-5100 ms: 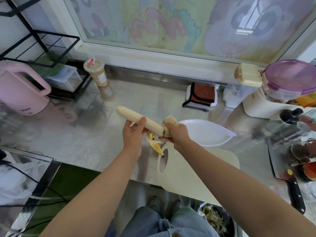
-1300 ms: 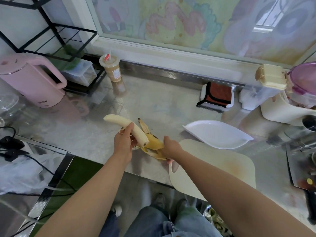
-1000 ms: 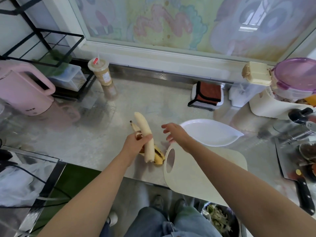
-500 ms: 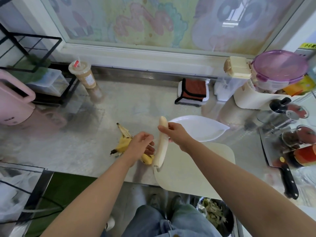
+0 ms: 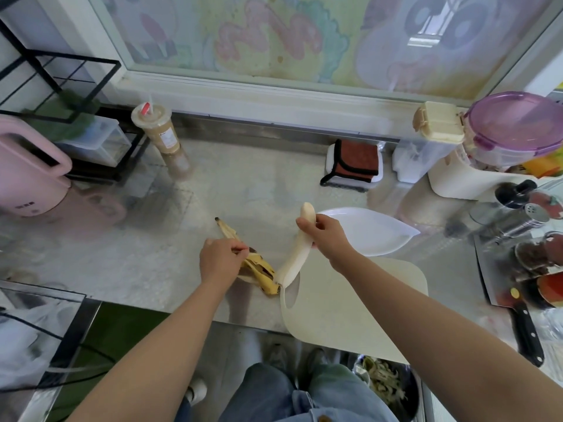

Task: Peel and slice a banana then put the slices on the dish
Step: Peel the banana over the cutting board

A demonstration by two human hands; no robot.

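— What's closest to us?
— The person's jeans [image 5: 268, 397], with a bin [image 5: 388, 385] of scraps beside them, low down under the counter's [image 5: 137, 257] front edge.
— And on top?
— A pale cutting board [image 5: 350, 309] sticks out over that edge, with its handle hole at the left. Just left of it the peel [image 5: 263, 271] lies splayed on the counter. The left hand [image 5: 219, 260] is down on it, fingers curled in and pinching a strip.
— Where's the banana?
— It's bare of skin and in the right hand [image 5: 327, 236], whose fingers wrap round its upper half. The banana [image 5: 294, 260] slants down to the left. Its top end pokes out above the fist and its bottom end is over the board's handle corner, right beside the peel. I can't tell from here whether it touches the board.
— And the dish?
— The dish [image 5: 377, 236] is white and leaf-shaped, just behind the board, with the right hand in front of its left end.
— Is there a knife?
— Off to the right. The knife [image 5: 526, 327] lies with its black handle toward us, well apart from both hands.
— What's further back?
— A folded brown cloth [image 5: 355, 161] in the middle and a lidded cup [image 5: 160, 132] with a red straw to the left. There's a pink kettle [image 5: 27, 175] at the far left and a tub [image 5: 518, 129] with a purple lid at the far right. Behind all that is the window [image 5: 304, 35], covered in pastel cartoon pictures.
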